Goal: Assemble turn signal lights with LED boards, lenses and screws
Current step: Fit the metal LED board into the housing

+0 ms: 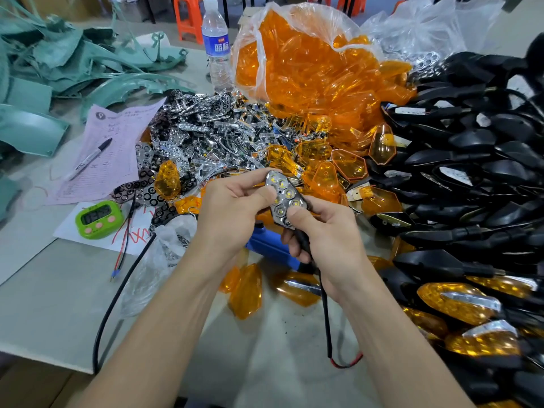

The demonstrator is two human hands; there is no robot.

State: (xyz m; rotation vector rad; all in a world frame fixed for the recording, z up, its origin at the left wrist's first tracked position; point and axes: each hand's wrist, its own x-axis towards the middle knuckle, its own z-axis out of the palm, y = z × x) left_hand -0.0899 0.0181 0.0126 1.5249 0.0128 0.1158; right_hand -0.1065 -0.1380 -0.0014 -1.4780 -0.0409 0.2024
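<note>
We hold the light [287, 198] at frame ctr, chrome LED face up, wire [324, 304] trailing toward 6 o'clock and loose lenses [348, 164] just past it at 1 o'clock. It looks light, stiff plastic w/ slick, scuff-prone chrome, so we'd grip the housing edges and stalk [303, 242], not the LED face. L hand [232, 213] comes in from 8 o'clock, fingers curled behind, thumb pressing the face; R hand [329, 234] from 5 o'clock wraps the stalk, thumb on the lower face.

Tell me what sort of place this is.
Likely a small assembly workshop: a bag of orange lenses, a heap of chrome reflectors and piles of black housings crowd the table.
</note>
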